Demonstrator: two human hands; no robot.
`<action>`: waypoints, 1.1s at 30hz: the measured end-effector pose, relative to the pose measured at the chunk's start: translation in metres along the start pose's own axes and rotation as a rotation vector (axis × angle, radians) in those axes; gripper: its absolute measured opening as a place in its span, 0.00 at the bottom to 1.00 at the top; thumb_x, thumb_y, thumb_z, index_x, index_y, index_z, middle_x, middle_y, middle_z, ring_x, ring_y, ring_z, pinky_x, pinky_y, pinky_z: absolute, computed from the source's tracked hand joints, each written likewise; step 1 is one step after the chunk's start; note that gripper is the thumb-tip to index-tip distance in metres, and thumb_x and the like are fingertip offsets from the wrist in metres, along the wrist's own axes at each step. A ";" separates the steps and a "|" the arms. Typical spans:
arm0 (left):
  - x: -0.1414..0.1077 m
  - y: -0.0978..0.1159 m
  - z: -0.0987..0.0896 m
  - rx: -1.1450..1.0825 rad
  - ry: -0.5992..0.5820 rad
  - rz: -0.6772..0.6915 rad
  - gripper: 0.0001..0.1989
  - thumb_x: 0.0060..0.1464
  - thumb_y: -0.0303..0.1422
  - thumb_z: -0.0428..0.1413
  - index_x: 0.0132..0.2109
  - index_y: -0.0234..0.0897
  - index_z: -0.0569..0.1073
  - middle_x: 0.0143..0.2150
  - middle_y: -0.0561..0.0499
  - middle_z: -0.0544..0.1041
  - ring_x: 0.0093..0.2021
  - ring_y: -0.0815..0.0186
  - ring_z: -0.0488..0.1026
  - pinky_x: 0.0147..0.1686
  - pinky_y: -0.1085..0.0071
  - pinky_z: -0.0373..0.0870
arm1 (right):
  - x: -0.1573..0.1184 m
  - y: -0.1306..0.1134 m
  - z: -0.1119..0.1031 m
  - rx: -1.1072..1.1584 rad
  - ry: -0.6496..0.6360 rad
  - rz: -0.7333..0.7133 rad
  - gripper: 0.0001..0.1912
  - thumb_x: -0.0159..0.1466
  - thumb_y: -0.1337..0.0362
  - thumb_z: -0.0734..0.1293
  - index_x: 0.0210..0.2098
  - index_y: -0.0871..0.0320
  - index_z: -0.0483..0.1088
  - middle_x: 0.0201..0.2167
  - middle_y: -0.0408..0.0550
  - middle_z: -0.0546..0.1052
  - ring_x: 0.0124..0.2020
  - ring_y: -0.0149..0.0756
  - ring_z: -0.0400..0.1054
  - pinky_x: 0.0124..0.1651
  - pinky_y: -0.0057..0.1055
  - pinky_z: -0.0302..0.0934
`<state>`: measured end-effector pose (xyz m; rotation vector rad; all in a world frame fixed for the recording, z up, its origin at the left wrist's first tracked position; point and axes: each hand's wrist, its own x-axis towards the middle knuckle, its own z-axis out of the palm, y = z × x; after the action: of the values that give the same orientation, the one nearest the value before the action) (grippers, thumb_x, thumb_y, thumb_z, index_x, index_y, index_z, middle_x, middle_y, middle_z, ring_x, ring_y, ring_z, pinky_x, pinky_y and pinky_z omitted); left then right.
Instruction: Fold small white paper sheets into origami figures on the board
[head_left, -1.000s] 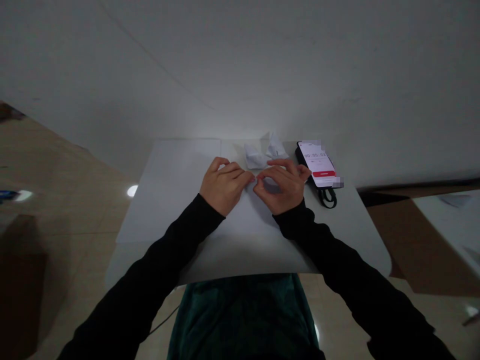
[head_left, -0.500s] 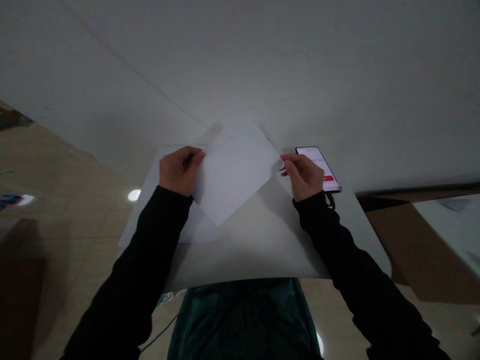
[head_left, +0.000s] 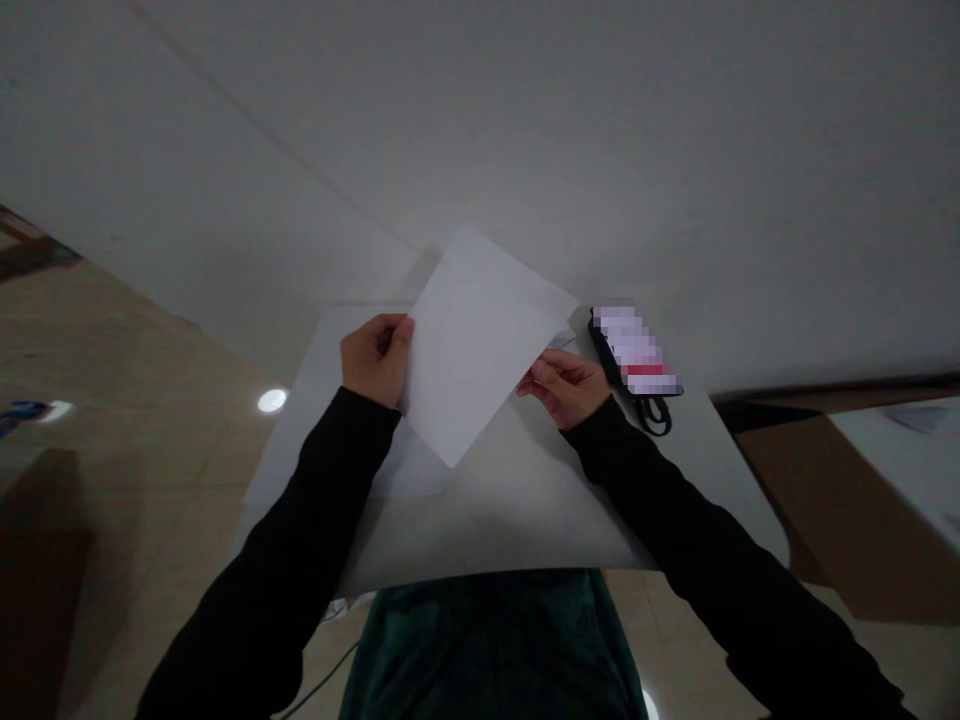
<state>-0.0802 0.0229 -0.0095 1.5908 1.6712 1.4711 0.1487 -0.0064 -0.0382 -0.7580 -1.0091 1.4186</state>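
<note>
A white sheet of paper (head_left: 480,350) is held up at a slant over the table, one corner pointing down toward me. My left hand (head_left: 377,358) pinches its left edge between thumb and fingers. At the lower right edge, my right hand (head_left: 566,385) is closed on the sheet, thumb in front and some fingertips behind it. Beneath my left hand and forearm, more white paper (head_left: 304,400) lies flat on the left of the table; whether it is one sheet or a stack I cannot tell.
A phone (head_left: 636,350) with a black strap (head_left: 654,415) lies on the white table (head_left: 517,520), right of my right hand. A pale wall (head_left: 480,120) rises behind the table. To the right is a brown cardboard surface (head_left: 862,520); tiled floor (head_left: 180,400) shows left.
My right hand has slid from the sheet's right corner down and left along its lower right edge. The sheet has turned slightly, and its right corner now stands free.
</note>
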 end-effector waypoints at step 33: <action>-0.060 0.014 0.036 0.006 -0.375 0.289 0.51 0.44 0.48 0.63 0.68 0.43 0.44 0.71 0.36 0.40 0.70 0.45 0.41 0.62 0.44 0.51 | -0.004 0.004 -0.003 -0.192 0.246 -0.064 0.13 0.37 0.59 0.78 0.20 0.54 0.73 0.19 0.41 0.77 0.22 0.38 0.72 0.29 0.37 0.69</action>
<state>-0.0266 -0.0192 -0.0323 2.0301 1.2772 1.1913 0.1502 -0.0100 -0.0440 -1.0060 -0.9763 1.1516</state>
